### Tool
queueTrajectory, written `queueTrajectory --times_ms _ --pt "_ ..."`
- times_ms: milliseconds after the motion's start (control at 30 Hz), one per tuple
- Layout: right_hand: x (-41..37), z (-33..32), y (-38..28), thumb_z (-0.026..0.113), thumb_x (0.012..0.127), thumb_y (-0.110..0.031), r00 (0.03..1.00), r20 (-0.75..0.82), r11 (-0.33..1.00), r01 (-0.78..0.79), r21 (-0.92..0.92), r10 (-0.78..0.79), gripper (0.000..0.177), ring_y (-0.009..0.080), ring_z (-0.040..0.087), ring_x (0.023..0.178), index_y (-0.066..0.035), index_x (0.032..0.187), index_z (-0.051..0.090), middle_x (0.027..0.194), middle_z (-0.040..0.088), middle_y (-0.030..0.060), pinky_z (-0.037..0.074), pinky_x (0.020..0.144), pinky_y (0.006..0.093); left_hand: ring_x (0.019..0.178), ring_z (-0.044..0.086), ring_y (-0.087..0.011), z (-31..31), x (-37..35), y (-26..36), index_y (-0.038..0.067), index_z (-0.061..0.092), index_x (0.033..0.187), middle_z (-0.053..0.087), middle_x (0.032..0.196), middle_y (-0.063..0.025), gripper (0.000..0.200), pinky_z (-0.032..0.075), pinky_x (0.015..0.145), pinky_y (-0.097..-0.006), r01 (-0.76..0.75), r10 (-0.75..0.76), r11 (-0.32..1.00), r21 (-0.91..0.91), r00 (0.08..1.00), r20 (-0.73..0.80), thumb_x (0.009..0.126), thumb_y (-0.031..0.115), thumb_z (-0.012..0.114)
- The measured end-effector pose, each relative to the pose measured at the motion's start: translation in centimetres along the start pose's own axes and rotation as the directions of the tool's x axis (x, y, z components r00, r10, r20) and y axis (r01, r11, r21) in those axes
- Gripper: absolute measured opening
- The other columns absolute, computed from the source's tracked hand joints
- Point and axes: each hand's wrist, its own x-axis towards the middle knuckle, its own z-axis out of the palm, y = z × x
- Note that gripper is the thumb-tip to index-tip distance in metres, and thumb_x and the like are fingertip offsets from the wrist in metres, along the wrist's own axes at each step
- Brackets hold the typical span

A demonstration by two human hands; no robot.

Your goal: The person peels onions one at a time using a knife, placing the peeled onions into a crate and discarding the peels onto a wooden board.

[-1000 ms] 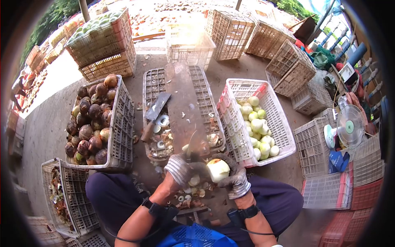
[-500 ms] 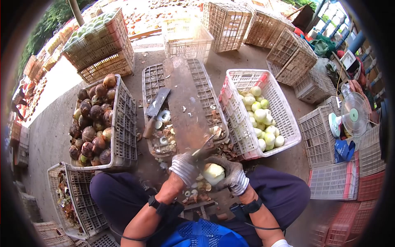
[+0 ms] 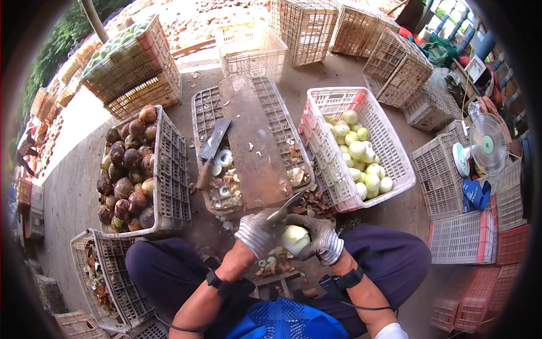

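Note:
My left hand (image 3: 258, 230), in a striped work glove, is closed around a knife (image 3: 291, 204); its blade points up and right, and its handle is hidden in the glove. Close beside it, my gloved right hand (image 3: 322, 237) grips a round, pale green-white peeled vegetable (image 3: 295, 239) from the right side. Ahead of both hands, a long worn board (image 3: 251, 141) lies across an upturned crate (image 3: 200, 107). A cleaver (image 3: 215, 138) with a wooden handle rests left of the board, among cut round slices and peelings.
To the left, a crate (image 3: 172, 169) holds dark, unpeeled round vegetables (image 3: 131, 158). A white crate (image 3: 389, 141) on the right contains peeled ones (image 3: 357, 150). Scraps fill another crate (image 3: 121, 277) at lower left. A fan (image 3: 488, 144) stands on stacked crates at far right.
The view has shifted slightly. My left hand and the knife have turned a little, the blade now higher near the board's front end. My right hand still holds the peeled vegetable.

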Motion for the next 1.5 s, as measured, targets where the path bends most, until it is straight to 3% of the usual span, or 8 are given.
queueTrajectory --times_ms 333,533,733,1033,1167,1233,1300,1500 --pt "-0.1 -0.7 -1.5 0.084 0.041 -0.014 1.0 0.004 0.996 -0.022 0.092 0.022 0.085 0.0163 0.062 0.1 -0.008 0.123 0.06 0.111 0.065 0.0075 0.048 0.091 0.0307 0.071 0.059 -0.0068 -1.7 0.2 1.1 0.0 0.065 0.107 0.069 0.09 -0.0047 0.03 0.048 0.061 -0.0231 0.512 -0.451 0.688 -0.515 0.857 0.25 0.082 0.015 0.071" --pt "0.2 -0.7 1.3 0.084 0.047 -0.011 0.985 0.037 0.932 -0.173 0.318 0.17 0.076 0.0147 0.062 0.095 -0.007 0.119 0.062 0.108 0.066 0.0063 0.049 0.087 0.03 0.068 0.065 -0.0166 -1.8 0.1 1.6 0.004 0.065 0.108 0.069 0.083 -0.0073 0.035 0.053 0.06 -0.0314 0.366 -0.34 0.843 -0.395 0.931 0.136 0.074 0.012 0.073" --pt "0.8 -0.1 1.2 0.086 0.049 -0.012 0.984 -0.051 0.95 -0.179 -0.255 0.172 0.07 0.0158 0.062 0.092 -0.007 0.115 0.064 0.102 0.067 0.0044 0.05 0.086 0.0309 0.081 0.065 -0.0316 -0.7 0.3 1.4 0.007 0.067 0.107 0.067 0.093 -0.0154 0.041 0.053 0.071 -0.0359 -0.065 0.068 0.997 -0.048 0.996 0.064 0.067 0.012 0.076" --pt "0.9 0.0 -0.4 0.086 0.045 -0.009 0.991 0.022 0.965 -0.12 -0.235 0.128 0.078 0.0158 0.061 0.099 -0.009 0.119 0.061 0.11 0.066 0.0052 0.049 0.091 0.0302 0.064 0.061 -0.0141 -1.1 1.0 -2.6 -0.008 0.063 0.096 0.066 0.082 -0.0101 0.026 0.048 0.054 -0.0274 0.531 -0.632 0.555 -0.64 0.77 0.091 0.078 0.008 0.073" --pt "0.2 0.4 -0.6 0.085 0.044 -0.008 0.997 -0.045 0.984 0.047 -0.174 -0.056 0.079 0.0195 0.059 0.109 -0.01 0.12 0.061 0.12 0.062 0.007 0.046 0.097 0.0318 0.06 0.061 -0.0138 -0.8 0.2 -2.6 -0.006 0.063 0.095 0.065 0.075 -0.0083 0.017 0.048 0.05 -0.028 0.506 -0.61 0.424 -0.751 0.773 0.177 0.085 0.008 0.063" --pt "0.1 0.5 -0.1 0.085 0.045 -0.007 0.983 -0.093 0.965 0.137 -0.222 -0.161 0.08 0.0203 0.058 0.112 -0.009 0.121 0.061 0.124 0.06 0.0083 0.045 0.099 0.0322 0.062 0.06 -0.0122 0.5 -0.5 -5.2 -0.005 0.059 0.107 0.066 0.082 -0.0092 0.027 0.049 0.052 -0.0256 0.269 -0.229 0.847 -0.459 0.963 0.142 0.087 0.013 0.063" --pt "0.2 0.5 0.0 0.085 0.045 -0.006 0.936 -0.112 0.89 0.273 -0.366 -0.333 0.081 0.0209 0.056 0.115 -0.009 0.122 0.06 0.128 0.057 0.0097 0.044 0.101 0.0326 0.06 0.058 -0.0089 1.2 -0.9 -5.4 -0.003 0.06 0.109 0.065 0.078 -0.007 0.034 0.045 0.048 -0.0237 0.339 -0.266 0.829 -0.445 0.939 0.22 0.085 0.019 0.067" --pt "0.8 0.1 -1.7 0.087 0.049 -0.011 0.993 -0.113 0.949 -0.058 -0.311 0.024 0.091 0.0243 0.055 0.116 -0.009 0.132 0.05 0.128 0.057 0.0113 0.044 0.1 0.0345 0.046 0.05 -0.0082 -0.7 0.8 1.5 -0.002 0.065 0.089 0.059 0.063 -0.0027 0.03 0.038 0.041 -0.0228 0.568 -0.545 0.565 -0.599 0.802 0.246 0.07 0.017 0.079"
